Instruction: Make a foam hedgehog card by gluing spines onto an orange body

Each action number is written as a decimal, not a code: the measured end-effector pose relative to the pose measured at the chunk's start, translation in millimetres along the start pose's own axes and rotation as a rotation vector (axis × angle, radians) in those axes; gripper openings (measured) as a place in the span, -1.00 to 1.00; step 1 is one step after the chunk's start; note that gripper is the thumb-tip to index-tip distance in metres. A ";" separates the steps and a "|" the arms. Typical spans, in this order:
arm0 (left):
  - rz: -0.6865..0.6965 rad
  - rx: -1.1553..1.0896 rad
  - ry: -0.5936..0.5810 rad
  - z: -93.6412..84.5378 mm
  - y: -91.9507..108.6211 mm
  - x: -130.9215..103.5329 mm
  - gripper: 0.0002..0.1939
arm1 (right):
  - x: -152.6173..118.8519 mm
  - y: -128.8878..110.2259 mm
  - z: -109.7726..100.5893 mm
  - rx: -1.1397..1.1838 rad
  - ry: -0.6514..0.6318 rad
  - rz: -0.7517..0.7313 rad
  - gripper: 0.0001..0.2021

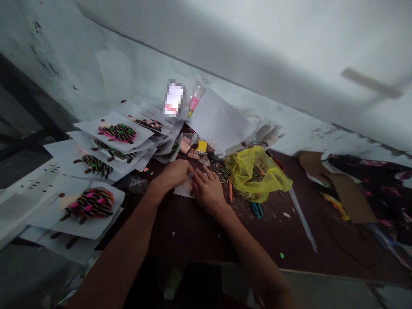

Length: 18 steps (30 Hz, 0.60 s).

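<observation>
A small piece of white paper (183,190) lies on the dark table in front of me, partly covered by both hands. My left hand (175,173) rests at its far edge, fingers curled inward; whatever they pinch is hidden. Over the paper's right side, my right hand (209,189) is spread with its fingers stretched forward and pressing down. A faint peach patch shows on the paper between the hands. Just beyond them are bags of peach clay (185,145) and a yellow clay pack (201,146).
Sunflower seeds (221,171) spill beside a yellow plastic bag (262,174). An orange stick (230,189), blue-handled scissors (256,210) and a clear ruler (302,219) lie to the right. Stacked sheets with seed hedgehogs (117,133) fill the left. A lit phone (174,98) leans at the wall.
</observation>
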<state>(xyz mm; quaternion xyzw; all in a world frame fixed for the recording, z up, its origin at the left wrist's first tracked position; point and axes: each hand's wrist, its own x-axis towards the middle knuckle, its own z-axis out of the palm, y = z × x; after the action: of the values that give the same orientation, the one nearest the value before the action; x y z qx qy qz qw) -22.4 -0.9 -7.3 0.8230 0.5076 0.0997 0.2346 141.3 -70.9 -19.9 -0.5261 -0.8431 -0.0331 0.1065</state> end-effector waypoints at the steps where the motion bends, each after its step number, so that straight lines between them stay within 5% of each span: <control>1: 0.000 -0.001 0.004 -0.5 0.6 -0.2 -0.57 | -0.1 -0.8 0.1 0.001 -0.011 0.001 -0.62; 18: -0.024 -0.002 0.016 -0.9 2.2 -0.6 -0.61 | -0.3 -3.0 0.1 -0.010 -0.058 -0.014 -0.62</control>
<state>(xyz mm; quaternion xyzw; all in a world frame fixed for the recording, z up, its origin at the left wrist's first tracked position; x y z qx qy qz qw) -21.4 -2.0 -5.4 0.8157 0.5192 0.1042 0.2326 138.7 -72.5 -19.9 -0.5214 -0.8493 -0.0229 0.0790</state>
